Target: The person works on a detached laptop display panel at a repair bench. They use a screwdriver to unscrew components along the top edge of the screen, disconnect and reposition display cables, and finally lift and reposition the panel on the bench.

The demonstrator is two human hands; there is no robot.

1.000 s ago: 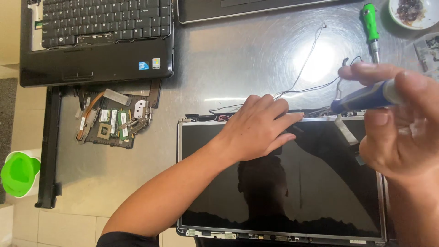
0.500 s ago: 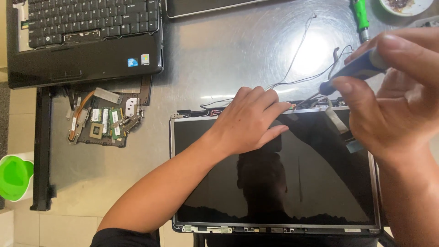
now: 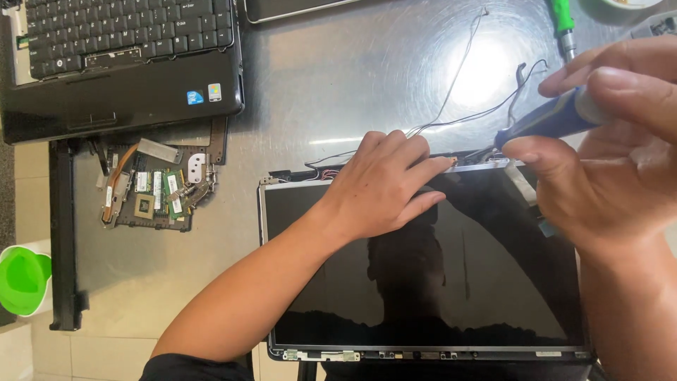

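Two hands at a bare laptop screen

Left hand (image 3: pixel 384 185) lies flat, fingers spread, on the glossy black LCD panel (image 3: pixel 423 282) on the steel table (image 3: pixel 338 92) — right hand (image 3: pixel 599 141) pinches a blue-handled screwdriver (image 3: pixel 543 121), tip at the panel's top edge.

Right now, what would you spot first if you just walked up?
The big black screen panel lying flat in the middle, with the left hand pressed on its top edge. At the right, the right hand points a blue screwdriver at the top corner. A laptop sits upper left.
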